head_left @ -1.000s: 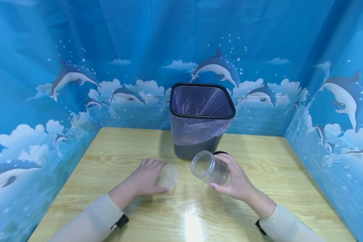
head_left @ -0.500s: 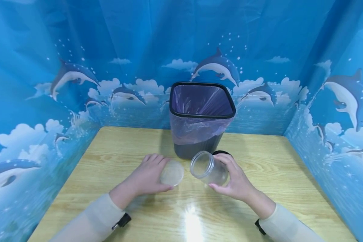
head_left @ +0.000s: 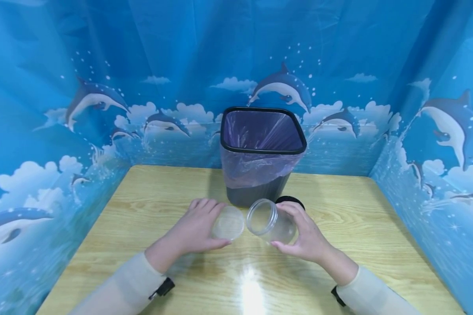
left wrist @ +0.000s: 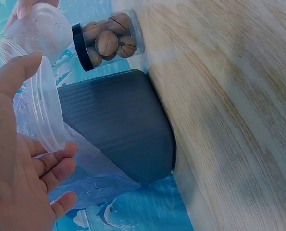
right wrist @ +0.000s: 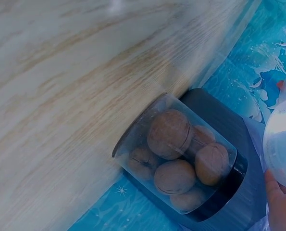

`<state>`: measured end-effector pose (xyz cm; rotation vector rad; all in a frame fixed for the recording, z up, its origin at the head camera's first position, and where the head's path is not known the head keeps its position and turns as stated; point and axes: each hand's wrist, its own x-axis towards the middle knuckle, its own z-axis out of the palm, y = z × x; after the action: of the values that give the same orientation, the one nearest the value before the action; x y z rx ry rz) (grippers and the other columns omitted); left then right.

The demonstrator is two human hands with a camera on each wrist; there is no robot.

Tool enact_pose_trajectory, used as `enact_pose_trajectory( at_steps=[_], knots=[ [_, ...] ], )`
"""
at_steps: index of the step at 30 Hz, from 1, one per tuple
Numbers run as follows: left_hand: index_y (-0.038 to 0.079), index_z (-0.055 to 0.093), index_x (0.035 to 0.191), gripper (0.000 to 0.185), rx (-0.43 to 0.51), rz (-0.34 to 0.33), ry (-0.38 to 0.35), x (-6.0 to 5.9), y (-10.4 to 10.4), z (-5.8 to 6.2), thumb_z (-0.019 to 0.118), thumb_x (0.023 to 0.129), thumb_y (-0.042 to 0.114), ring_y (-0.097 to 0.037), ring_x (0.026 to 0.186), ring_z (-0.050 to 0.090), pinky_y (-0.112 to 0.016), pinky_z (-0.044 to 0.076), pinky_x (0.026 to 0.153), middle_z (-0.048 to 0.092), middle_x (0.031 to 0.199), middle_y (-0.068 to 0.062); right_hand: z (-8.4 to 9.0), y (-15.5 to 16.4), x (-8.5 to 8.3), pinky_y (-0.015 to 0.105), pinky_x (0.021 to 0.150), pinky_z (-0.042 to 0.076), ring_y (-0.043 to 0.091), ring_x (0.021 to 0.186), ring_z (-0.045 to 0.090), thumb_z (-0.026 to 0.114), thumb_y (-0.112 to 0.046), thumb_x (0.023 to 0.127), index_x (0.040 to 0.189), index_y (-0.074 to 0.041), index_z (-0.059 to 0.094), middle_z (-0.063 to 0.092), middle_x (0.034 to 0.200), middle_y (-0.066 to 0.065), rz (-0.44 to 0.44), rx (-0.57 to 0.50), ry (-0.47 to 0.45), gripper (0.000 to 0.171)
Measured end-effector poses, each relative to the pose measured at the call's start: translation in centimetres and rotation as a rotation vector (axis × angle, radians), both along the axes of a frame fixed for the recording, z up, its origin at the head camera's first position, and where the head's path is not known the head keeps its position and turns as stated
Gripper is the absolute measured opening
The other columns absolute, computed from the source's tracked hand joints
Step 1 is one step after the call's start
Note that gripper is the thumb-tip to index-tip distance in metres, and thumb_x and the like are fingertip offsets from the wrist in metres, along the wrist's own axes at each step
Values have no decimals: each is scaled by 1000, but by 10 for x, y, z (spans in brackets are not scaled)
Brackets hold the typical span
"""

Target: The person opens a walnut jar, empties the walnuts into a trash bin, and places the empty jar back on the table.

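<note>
In the head view my left hand [head_left: 195, 227] holds a round translucent lid [head_left: 229, 223] at its edge, thumb below and fingers above. The left wrist view shows this lid [left wrist: 49, 106] pinched close to the jar's threaded mouth. My right hand [head_left: 309, 238] grips a clear plastic jar [head_left: 282, 226], tilted with its open mouth towards the lid; a narrow gap separates them. No contents show in it. Beyond the right hand is a second jar with a black lid [head_left: 291, 200], mostly hidden there. Both wrist views show walnuts [right wrist: 174, 175] inside this second jar [left wrist: 139, 36].
A dark bin [head_left: 256, 192] with a purple liner and black rim stands on the wood-grain table [head_left: 161, 192], behind the hands. Blue dolphin-print curtains [head_left: 181, 52] enclose the table at the back and on both sides.
My left hand has moved right with the lid, bringing it nearer the jar's mouth, and the lid has turned more towards the camera. The right hand and jar have shifted only slightly.
</note>
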<state>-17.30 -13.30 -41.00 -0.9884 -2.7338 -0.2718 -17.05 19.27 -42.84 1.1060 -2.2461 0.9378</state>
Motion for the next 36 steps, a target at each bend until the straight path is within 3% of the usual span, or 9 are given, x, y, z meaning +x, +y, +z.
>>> enact_pose_trajectory(
  at_steps=[9,16,21,26,36],
  knots=[
    [4,48,145,95,11,-20,40,1,4,4,69,79,68,-26,116,50,-51,36,103,57,124,-8,-1,0,3,39,102,47,26,124,52,89,-41,70,139,-5,51,53,136,11,-14,24,-26,86],
    [6,47,146,95,-6,-16,75,3,4,7,63,80,72,-25,116,50,-51,36,104,57,126,-7,-1,0,3,35,103,46,26,123,52,88,-41,71,139,-4,51,53,135,12,0,21,-8,86],
    [6,47,146,94,8,-12,81,5,5,10,65,79,70,-25,117,50,-52,35,105,57,127,-7,-2,0,2,40,99,49,27,122,53,88,-41,71,138,-4,51,53,135,13,8,23,0,85],
    [8,48,145,93,44,1,52,5,7,14,67,78,70,-25,121,49,-52,33,107,57,130,-6,-3,1,1,40,98,50,27,122,53,87,-43,72,138,-3,52,53,135,13,15,22,13,84],
    [10,48,144,94,149,-5,-94,4,10,18,77,73,64,-23,129,47,-51,25,114,55,140,-4,-4,1,0,37,98,49,27,121,54,88,-42,72,137,-4,53,54,134,11,20,39,19,83]
  ],
)
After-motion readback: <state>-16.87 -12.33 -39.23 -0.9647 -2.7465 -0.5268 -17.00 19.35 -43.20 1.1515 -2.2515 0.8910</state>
